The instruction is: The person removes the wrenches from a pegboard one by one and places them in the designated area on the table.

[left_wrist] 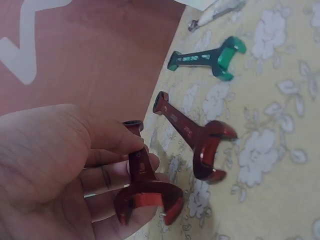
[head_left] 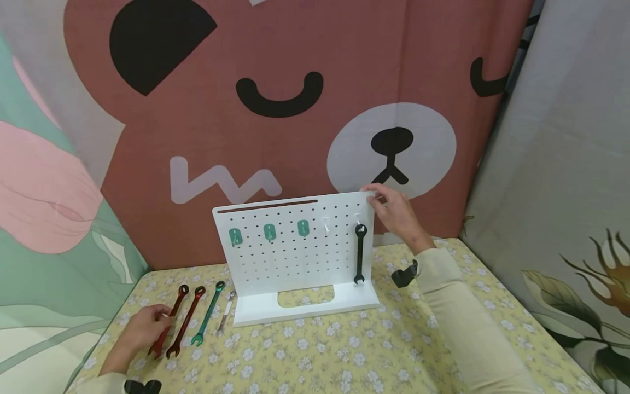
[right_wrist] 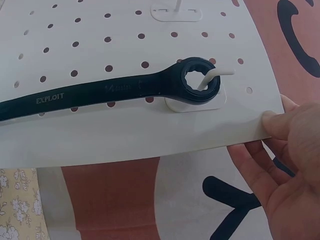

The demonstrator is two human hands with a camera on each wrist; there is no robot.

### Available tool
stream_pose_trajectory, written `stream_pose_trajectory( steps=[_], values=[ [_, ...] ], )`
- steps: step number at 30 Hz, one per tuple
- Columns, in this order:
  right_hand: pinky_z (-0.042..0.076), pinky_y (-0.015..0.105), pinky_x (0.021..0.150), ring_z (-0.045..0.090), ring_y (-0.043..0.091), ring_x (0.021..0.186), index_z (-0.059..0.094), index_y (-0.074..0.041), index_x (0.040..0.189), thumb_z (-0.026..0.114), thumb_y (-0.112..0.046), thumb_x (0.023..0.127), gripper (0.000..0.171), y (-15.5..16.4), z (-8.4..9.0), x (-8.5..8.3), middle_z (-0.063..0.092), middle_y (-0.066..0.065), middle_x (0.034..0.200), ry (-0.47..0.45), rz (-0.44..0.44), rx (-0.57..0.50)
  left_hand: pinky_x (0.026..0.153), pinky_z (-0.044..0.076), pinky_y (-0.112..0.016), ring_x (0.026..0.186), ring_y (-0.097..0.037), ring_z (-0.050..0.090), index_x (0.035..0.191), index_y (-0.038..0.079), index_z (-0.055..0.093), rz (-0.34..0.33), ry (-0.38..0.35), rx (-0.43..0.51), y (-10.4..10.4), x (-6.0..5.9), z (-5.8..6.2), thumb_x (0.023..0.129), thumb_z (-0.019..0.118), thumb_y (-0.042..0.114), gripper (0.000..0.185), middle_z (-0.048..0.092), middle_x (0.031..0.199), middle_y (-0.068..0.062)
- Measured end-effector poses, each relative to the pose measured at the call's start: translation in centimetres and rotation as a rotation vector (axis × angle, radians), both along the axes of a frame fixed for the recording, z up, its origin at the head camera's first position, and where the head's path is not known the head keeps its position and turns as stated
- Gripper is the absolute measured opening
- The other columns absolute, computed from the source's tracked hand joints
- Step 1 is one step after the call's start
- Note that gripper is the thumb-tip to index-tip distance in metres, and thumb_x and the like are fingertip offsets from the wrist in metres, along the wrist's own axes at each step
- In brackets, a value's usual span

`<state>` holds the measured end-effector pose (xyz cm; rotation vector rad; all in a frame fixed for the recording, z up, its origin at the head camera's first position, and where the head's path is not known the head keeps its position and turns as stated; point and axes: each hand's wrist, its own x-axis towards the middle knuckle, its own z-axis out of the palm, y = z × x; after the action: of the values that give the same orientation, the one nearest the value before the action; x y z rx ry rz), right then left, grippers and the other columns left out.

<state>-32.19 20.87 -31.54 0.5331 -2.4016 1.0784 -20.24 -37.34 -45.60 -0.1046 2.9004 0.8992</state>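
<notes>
My left hand (head_left: 147, 327) (left_wrist: 75, 170) pinches a dark red wrench (head_left: 169, 322) (left_wrist: 141, 182) at the left of the table, thumb on top of its shaft. Beside it lie a second red wrench (head_left: 186, 322) (left_wrist: 192, 136), a green wrench (head_left: 209, 313) (left_wrist: 205, 57) and a small silver wrench (head_left: 226, 312) (left_wrist: 215, 11). A white pegboard (head_left: 275, 257) (right_wrist: 125, 135) stands upright at the centre. A black wrench (head_left: 360, 254) (right_wrist: 110, 90) hangs by its ring end on a white hook (right_wrist: 212, 77). My right hand (head_left: 394, 210) (right_wrist: 280, 160) grips the board's top right corner.
Three green hooks (head_left: 269, 232) sit in the pegboard's upper left, and an empty white hook (head_left: 326, 223) (right_wrist: 176, 9) next to the black wrench. A bear-print cloth (head_left: 295, 109) hangs behind. The table (head_left: 344, 350) has a yellow flowered cover, with its edges at left and right.
</notes>
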Motion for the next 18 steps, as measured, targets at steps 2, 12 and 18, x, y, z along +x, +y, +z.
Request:
stream_pose_trajectory(
  steps=[2, 12, 18],
  values=[
    [0.058, 0.050, 0.081, 0.066, 0.034, 0.107, 0.067, -0.015, 0.133, 0.059, -0.013, 0.107, 0.028, -0.07, -0.04, -0.07, 0.069, 0.013, 0.123, -0.001, 0.003, 0.002, 0.058, 0.042, -0.037, 0.059, -0.019, 0.048, 0.119, -0.014, 0.062, 0.014, -0.011, 0.007, -0.06, 0.04, -0.19, 0.102, 0.055, 0.011, 0.031, 0.059, 0.074, -0.004],
    [0.057, 0.051, 0.082, 0.066, 0.035, 0.108, 0.066, -0.016, 0.133, 0.059, -0.015, 0.107, 0.027, -0.15, -0.07, 0.11, 0.068, 0.013, 0.123, -0.020, 0.010, -0.006, 0.065, 0.051, -0.043, 0.071, -0.021, 0.059, 0.116, -0.014, 0.062, -0.013, -0.059, -0.011, -0.66, 0.06, -0.83, 0.100, 0.061, 0.012, 0.031, 0.067, 0.092, -0.007],
    [0.057, 0.052, 0.083, 0.066, 0.036, 0.109, 0.067, -0.015, 0.133, 0.059, -0.014, 0.107, 0.027, -0.09, -0.09, 0.14, 0.068, 0.014, 0.124, -0.015, 0.010, -0.010, 0.064, 0.053, -0.042, 0.074, -0.021, 0.062, 0.114, -0.013, 0.063, -0.006, -0.068, -0.022, -0.62, -0.10, -0.88, 0.099, 0.063, 0.012, 0.029, 0.067, 0.092, -0.009]
  ],
)
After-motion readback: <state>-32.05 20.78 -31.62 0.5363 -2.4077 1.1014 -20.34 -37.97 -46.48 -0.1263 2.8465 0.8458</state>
